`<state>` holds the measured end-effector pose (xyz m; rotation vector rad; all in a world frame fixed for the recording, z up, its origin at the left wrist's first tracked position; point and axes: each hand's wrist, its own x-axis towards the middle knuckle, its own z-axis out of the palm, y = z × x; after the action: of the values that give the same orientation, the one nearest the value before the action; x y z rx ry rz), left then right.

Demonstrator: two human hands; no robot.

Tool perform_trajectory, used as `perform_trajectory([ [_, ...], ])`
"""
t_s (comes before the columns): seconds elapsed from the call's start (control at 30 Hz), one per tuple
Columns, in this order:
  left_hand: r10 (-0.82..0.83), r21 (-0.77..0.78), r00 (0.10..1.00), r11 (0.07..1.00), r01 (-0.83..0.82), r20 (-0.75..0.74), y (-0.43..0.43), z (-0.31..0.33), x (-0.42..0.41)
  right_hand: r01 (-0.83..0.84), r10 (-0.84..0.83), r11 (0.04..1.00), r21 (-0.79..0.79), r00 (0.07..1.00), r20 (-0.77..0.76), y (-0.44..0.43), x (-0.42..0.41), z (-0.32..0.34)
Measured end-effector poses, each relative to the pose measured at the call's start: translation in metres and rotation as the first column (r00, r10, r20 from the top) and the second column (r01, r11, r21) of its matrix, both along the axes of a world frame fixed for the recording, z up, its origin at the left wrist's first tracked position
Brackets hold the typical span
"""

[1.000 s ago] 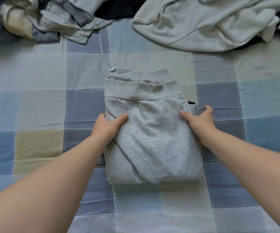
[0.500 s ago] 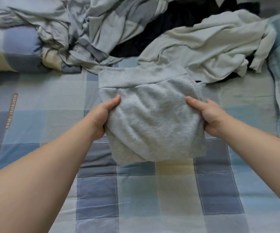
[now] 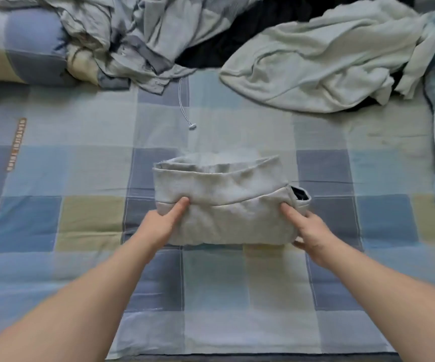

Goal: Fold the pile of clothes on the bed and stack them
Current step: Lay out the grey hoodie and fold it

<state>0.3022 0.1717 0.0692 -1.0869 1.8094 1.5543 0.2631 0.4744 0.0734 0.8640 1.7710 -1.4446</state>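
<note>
Two hands on one bundle here. The folded grey fleece garment [image 3: 224, 205] is in the middle of the bed [image 3: 80, 231], over the checked patchwork sheet, and I honestly can't tell if it's resting on it or held just above. The left-hand grip [image 3: 161, 226] is clamped on its left edge, thumb on top, fingers tucked underneath. The right-hand grip [image 3: 307, 228] does the same on the right edge, next to a dark opening in the fabric.

Well apart, along the far side, is the unfolded pile: a crumpled grey shirt [image 3: 138, 35], something black [image 3: 237, 43] in between, and a pale greenish top [image 3: 328, 61] on the right. A white drawstring [image 3: 182, 100] trails out of the pile toward the bundle, not touching it. Checked pillow [image 3: 23, 48] at far left.
</note>
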Motion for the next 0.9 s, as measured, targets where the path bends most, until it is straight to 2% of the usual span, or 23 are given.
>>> perform_trajectory([
  [0.1, -0.046, -0.053, 0.998, 0.997, 0.049, 0.051, 0.006, -0.021, 0.034, -0.010, -0.001, 0.995, 0.101, 0.995, 0.103, 0.006, 0.033, -0.013],
  [0.23, -0.131, -0.212, 0.976, 0.963, 0.168, 0.177, 0.014, -0.027, 0.043, 0.014, -0.021, 0.981, 0.194, 0.999, 0.035, 0.008, 0.050, -0.014],
  [0.33, -0.081, -0.329, 0.972, 0.932, 0.153, 0.221, 0.026, -0.015, 0.027, 0.110, -0.114, 0.978, 0.176, 0.993, 0.016, 0.003, 0.040, -0.011],
  [0.4, -0.090, -0.514, 0.978, 0.839, 0.177, 0.191, 0.036, -0.004, 0.014, 0.192, -0.169, 0.952, 0.240, 0.979, -0.112, -0.006, 0.027, -0.002],
  [0.43, -0.112, -0.601, 0.984, 0.780, 0.174, 0.139, 0.039, -0.001, 0.009, 0.199, -0.115, 0.919, 0.341, 0.962, -0.249, -0.010, 0.022, 0.005],
  [0.47, -0.154, -0.671, 0.985, 0.722, 0.170, 0.084, 0.042, 0.003, 0.004, 0.166, 0.051, 0.866, 0.471, 0.909, -0.415, -0.014, 0.018, 0.015],
  [0.5, -0.217, -0.722, 0.975, 0.669, 0.177, 0.037, 0.045, 0.003, 0.001, 0.097, 0.300, 0.798, 0.594, 0.791, -0.533, -0.019, 0.018, 0.027],
  [0.53, -0.283, -0.751, 0.959, 0.631, 0.193, 0.009, 0.048, -0.001, -0.002, 0.023, 0.531, 0.728, 0.685, 0.613, -0.585, -0.027, 0.021, 0.036],
  [0.57, -0.346, -0.774, 0.938, 0.595, 0.217, -0.003, 0.051, -0.004, -0.005, -0.060, 0.687, 0.667, 0.743, 0.435, -0.582, -0.038, 0.025, 0.041],
  [0.6, -0.406, -0.800, 0.914, 0.548, 0.245, 0.001, 0.053, -0.007, -0.007, -0.154, 0.782, 0.604, 0.782, 0.299, -0.546, -0.049, 0.029, 0.038],
  [0.63, -0.475, -0.834, 0.880, 0.481, 0.272, 0.014, 0.054, -0.012, -0.010, -0.230, 0.849, 0.523, 0.821, 0.221, -0.480, -0.061, 0.033, 0.031],
  [0.67, -0.554, -0.867, 0.832, 0.402, 0.296, 0.028, 0.054, -0.016, -0.013, -0.302, 0.904, 0.424, 0.854, 0.201, -0.378, -0.070, 0.037, 0.020],
  [0.73, -0.714, -0.901, 0.699, 0.284, 0.329, 0.030, 0.054, -0.025, -0.017, -0.451, 0.963, 0.219, 0.865, 0.240, -0.119, -0.076, 0.040, -0.007],
  [0.77, -0.778, -0.903, 0.626, 0.240, 0.356, 0.040, 0.053, -0.030, -0.018, -0.519, 0.962, 0.149, 0.842, 0.273, -0.002, -0.072, 0.039, -0.021],
  [0.83, -0.843, -0.874, 0.525, 0.168, 0.456, 0.112, 0.054, -0.041, -0.019, -0.586, 0.934, 0.097, 0.804, 0.332, 0.129, -0.060, 0.037, -0.043],
  [0.9, -0.839, -0.820, 0.521, 0.183, 0.542, 0.157, 0.054, -0.054, -0.022, -0.586, 0.923, 0.134, 0.799, 0.367, 0.114, -0.054, 0.034, -0.058],
])
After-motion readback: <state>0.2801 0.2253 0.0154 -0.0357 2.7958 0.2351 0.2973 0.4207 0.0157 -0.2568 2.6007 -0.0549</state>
